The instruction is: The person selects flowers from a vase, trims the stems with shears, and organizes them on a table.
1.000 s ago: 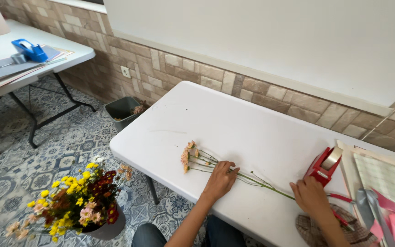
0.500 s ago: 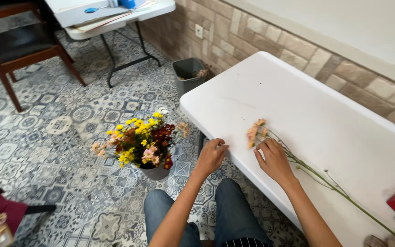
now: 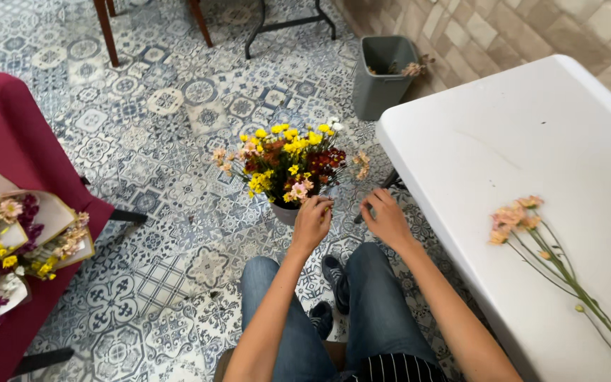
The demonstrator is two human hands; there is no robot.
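Both hands reached down toward a bucket of mixed flowers (image 3: 288, 166) that stood on the patterned tile floor (image 3: 164, 148), just left of the white table's near-left corner. The left hand (image 3: 312, 223) had its fingers curled in at the near edge of the bunch, fingertips touching a pink bloom and pinched about what looked like a thin stem, though the stem itself was too small to make out surely. The right hand (image 3: 387, 218) hovered just beside it to the right, fingers bent and loosely parted, holding nothing that could be seen. The bunch was yellow, pink, dark red and white, and its pale container showed only as a sliver beneath the blooms.

Below the hands were the person's knees in blue jeans (image 3: 362, 311) and dark shoes (image 3: 334, 272). On the white table (image 3: 503, 141) to the right lay a few loose peach-coloured flowers with long green stems (image 3: 532, 233), heads pointing far and stems running toward the near right edge. A grey waste bin (image 3: 385, 74) stood on the floor by the brick wall, at the far side, with a few cuttings on its rim. At the left, wrapped bouquets (image 3: 8, 240) of yellow and purple flowers rested on a dark red chair (image 3: 15, 134).
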